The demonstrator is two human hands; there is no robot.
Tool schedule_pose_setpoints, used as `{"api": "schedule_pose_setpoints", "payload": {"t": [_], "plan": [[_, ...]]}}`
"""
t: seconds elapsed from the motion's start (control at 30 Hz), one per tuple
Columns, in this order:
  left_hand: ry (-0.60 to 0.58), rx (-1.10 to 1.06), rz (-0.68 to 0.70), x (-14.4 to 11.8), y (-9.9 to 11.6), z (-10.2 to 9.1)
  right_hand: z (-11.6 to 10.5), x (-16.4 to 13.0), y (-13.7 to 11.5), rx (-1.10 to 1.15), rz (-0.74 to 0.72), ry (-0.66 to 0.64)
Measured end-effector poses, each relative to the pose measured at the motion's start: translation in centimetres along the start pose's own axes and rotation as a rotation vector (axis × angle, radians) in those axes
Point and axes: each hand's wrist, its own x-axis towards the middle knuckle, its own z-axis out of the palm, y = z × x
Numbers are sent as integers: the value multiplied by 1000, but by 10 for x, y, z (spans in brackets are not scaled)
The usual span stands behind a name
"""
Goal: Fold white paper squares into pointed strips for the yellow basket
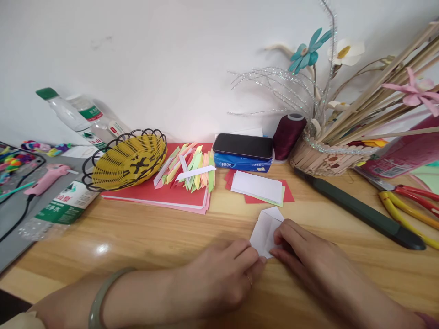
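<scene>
A small sheet of white paper (264, 230), partly folded, lies on the wooden table (164, 242) between my hands. My left hand (228, 269) has its fingers closed at the paper's lower left edge. On the right edge, my right hand (302, 246) pinches the paper between thumb and curled fingers. The top of the sheet comes to a slanted, folded point. Just behind it lies a small stack of white, green and red paper cards (257, 186). A pile of folded coloured paper strips (194, 169) rests on larger red sheets (137, 196).
A yellow woven basket (128, 162) and a plastic bottle (65, 208) stand left, near a pink glue gun (46, 183). A phone (243, 145) lies on a blue tissue pack (240, 163). A dark green-handled tool (366, 212) and pliers (408, 205) lie right.
</scene>
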Motion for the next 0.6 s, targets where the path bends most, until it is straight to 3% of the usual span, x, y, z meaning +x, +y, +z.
{"api": "schedule_pose_setpoints", "payload": {"t": [0.1,0.23,0.3,0.47,0.6], "plan": [[29,-7,24,-1,-3,0,-9,-3,2,-33,-65,-31],[86,53,110,0,-17,-2,-21,-4,2,-170,-437,42],[138,85,93,0,-24,-3,-22,-3,-2,-220,-551,83],[151,172,89,1,-30,-4,-7,-6,-26,-178,-572,70],[178,105,59,0,-27,-3,4,-10,-35,-166,-518,104]]}}
